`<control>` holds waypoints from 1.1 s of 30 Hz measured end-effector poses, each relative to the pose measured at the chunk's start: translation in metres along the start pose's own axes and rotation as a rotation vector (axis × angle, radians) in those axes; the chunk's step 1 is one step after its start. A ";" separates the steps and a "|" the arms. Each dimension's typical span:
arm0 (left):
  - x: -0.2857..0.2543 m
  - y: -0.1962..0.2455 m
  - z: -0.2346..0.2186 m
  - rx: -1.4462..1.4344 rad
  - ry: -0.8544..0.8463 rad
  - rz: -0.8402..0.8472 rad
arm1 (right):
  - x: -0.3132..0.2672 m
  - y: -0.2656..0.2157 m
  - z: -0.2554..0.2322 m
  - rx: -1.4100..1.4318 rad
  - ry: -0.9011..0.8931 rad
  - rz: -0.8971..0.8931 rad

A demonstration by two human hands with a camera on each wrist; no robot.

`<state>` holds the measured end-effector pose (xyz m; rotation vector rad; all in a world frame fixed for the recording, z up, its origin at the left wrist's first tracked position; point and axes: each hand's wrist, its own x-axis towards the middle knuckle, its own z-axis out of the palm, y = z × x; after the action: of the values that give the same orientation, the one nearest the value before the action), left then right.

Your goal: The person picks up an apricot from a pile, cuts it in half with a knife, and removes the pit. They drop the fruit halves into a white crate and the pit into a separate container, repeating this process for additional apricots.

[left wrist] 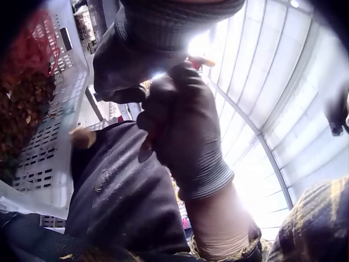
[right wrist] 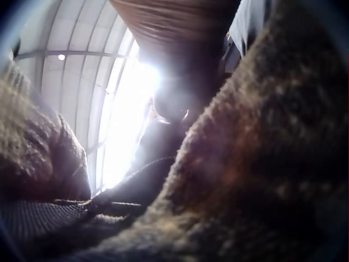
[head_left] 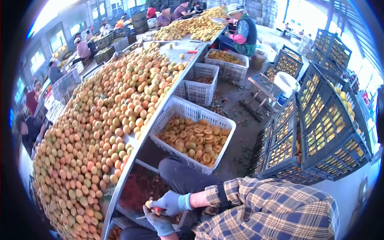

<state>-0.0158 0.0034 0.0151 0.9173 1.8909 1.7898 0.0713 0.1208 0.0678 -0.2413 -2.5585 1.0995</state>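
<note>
In the head view both gloved hands meet low in front of the person's knees. The right hand [head_left: 170, 203] grips a small red-handled tool [head_left: 157, 209]; its working end is hidden between the hands. A red and orange handle end [left wrist: 203, 61] sticks out past that hand in the left wrist view. Just below, the left hand [head_left: 160, 224] holds a yellowish apricot [head_left: 149, 203] at its fingertips, close against the right fingers. Whole apricots [head_left: 116, 100] cover the metal table [head_left: 138, 154] beside the hands. The right wrist view is mostly dark, blurred cloth and glare.
A white crate [head_left: 230, 132] of apricot halves [head_left: 196, 138] stands beyond the knees. Below the hands, another white crate [left wrist: 52, 164] holds brown bits and red netting [left wrist: 38, 43]. Black crates [head_left: 332, 124] of fruit stack at right. Another person [head_left: 242, 34] sits farther along the table.
</note>
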 end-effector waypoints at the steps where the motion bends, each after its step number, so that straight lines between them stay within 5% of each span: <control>1: -0.004 -0.007 -0.001 0.092 0.030 0.161 | 0.001 0.004 0.001 -0.016 -0.033 -0.002; 2: -0.003 -0.020 -0.003 0.092 0.018 0.167 | 0.002 0.007 0.001 -0.018 -0.021 0.001; 4: 0.007 -0.047 -0.004 -0.695 0.219 -0.404 | 0.008 0.013 0.002 0.036 0.016 0.038; 7: 0.019 0.026 0.004 -0.470 0.152 -0.344 | 0.012 0.020 -0.015 -0.062 -0.016 0.034; 8: 0.022 0.054 0.002 -0.861 0.231 -0.483 | 0.013 0.025 -0.018 -0.027 0.011 0.064; 15: -0.036 0.088 -0.153 0.162 0.750 -0.126 | 0.030 0.044 -0.035 0.432 -0.023 0.169; 16: -0.048 0.089 -0.180 0.698 0.693 -0.168 | 0.032 0.046 -0.036 0.469 -0.086 0.211; 17: -0.066 0.089 -0.211 1.019 0.595 -0.424 | 0.034 0.042 -0.036 0.497 -0.144 0.255; 19: -0.063 0.080 -0.225 1.474 0.548 -0.238 | 0.041 0.040 -0.041 0.536 -0.145 0.254; 20: -0.035 0.099 -0.207 1.360 0.463 -0.137 | 0.043 0.040 -0.043 0.554 -0.131 0.269; 23: 0.066 0.134 -0.137 0.662 0.346 -0.224 | 0.043 0.052 -0.030 0.577 -0.084 0.224; 25: 0.124 0.112 -0.112 0.592 0.181 -0.007 | 0.044 0.049 -0.031 0.594 -0.104 0.269; 27: 0.182 0.082 -0.092 0.558 0.003 0.002 | 0.044 0.049 -0.030 0.596 -0.123 0.341; 29: 0.232 0.017 -0.089 0.939 -0.142 0.053 | 0.041 0.052 -0.027 0.585 -0.107 0.340; 30: 0.243 -0.003 -0.084 0.942 -0.173 -0.085 | 0.040 0.054 -0.024 0.586 -0.094 0.348; 31: 0.248 -0.003 -0.078 1.072 -0.216 -0.172 | 0.038 0.056 -0.021 0.576 -0.087 0.339; 33: 0.245 -0.003 -0.080 1.104 -0.188 -0.051 | 0.036 0.061 -0.016 0.538 -0.060 0.313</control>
<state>-0.2457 0.1112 0.0613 1.2552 2.6980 0.4632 0.0455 0.1836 0.0427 -0.4807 -2.2095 1.8802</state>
